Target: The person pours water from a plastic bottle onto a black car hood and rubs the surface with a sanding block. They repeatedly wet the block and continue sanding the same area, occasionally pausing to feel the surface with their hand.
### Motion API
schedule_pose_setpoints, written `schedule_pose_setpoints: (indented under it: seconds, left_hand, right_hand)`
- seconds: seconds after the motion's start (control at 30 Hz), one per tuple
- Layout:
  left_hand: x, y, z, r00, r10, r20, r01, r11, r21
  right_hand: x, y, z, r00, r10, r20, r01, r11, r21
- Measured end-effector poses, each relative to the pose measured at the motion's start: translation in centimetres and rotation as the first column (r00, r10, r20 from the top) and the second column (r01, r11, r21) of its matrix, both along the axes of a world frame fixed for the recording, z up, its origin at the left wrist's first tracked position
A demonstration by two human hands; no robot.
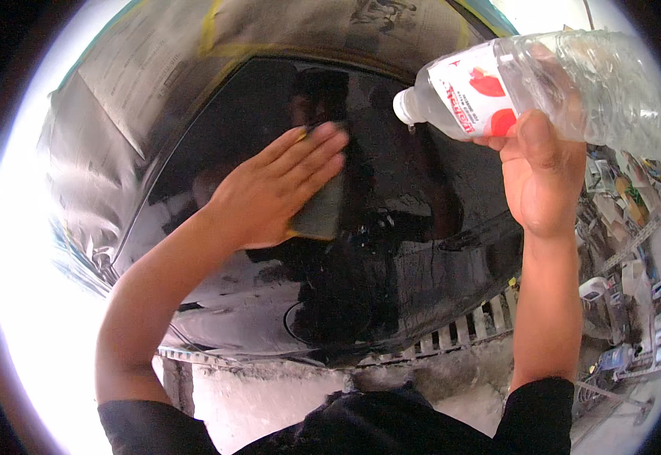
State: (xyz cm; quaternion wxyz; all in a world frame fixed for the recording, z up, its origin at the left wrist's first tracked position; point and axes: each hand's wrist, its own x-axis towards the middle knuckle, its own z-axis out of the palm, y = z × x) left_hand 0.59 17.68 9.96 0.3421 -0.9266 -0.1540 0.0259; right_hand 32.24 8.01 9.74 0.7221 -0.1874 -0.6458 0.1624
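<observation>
My left hand (pixel 281 182) lies with its fingers stretched along a dark grey sanding pad (pixel 321 208) with yellow edges, pressed against a glossy black car panel (pixel 414 250). The fingers are slightly blurred, and they cover much of the pad. In my right hand (pixel 539 174) is a clear plastic bottle (pixel 531 83) with a white and red label. It is tipped on its side, its uncapped mouth facing left and a little down above the panel. A drop hangs below the mouth. Wet streaks and droplets shine on the black surface.
Masking paper (pixel 141 83) with yellow tape borders the panel at the far and left sides. Slatted white edging (pixel 475 322) runs below the panel's near right edge. Cluttered shelves (pixel 626 296) with containers stand at the right. A pale concrete floor (pixel 254 402) shows near me.
</observation>
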Motion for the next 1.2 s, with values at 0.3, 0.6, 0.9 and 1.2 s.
schedule_pose_setpoints:
  seconds: [0.3, 0.6, 0.9, 1.2]
  left_hand:
    - [8.0, 0.0, -0.6, 0.986, -0.07, 0.154, 0.076, 0.997, -0.034]
    - [4.5, -0.2, -1.6, 0.972, -0.172, 0.163, 0.184, 0.981, -0.062]
    - [4.2, -1.9, -2.8, 0.991, -0.109, 0.074, 0.119, 0.982, -0.148]
    - [12.5, -1.1, -2.9, 0.968, -0.126, 0.215, 0.155, 0.98, -0.121]
  right_hand:
    - [-2.1, -1.2, -0.5, 0.999, -0.011, -0.048, 0.008, 0.998, -0.057]
    - [-1.7, -2.6, -1.0, 0.993, -0.076, -0.089, 0.07, 0.996, -0.063]
    - [1.4, -3.7, -1.9, 0.998, -0.057, -0.039, 0.051, 0.989, -0.139]
    - [-0.5, -2.8, -1.6, 0.984, -0.031, -0.173, 0.006, 0.99, -0.142]
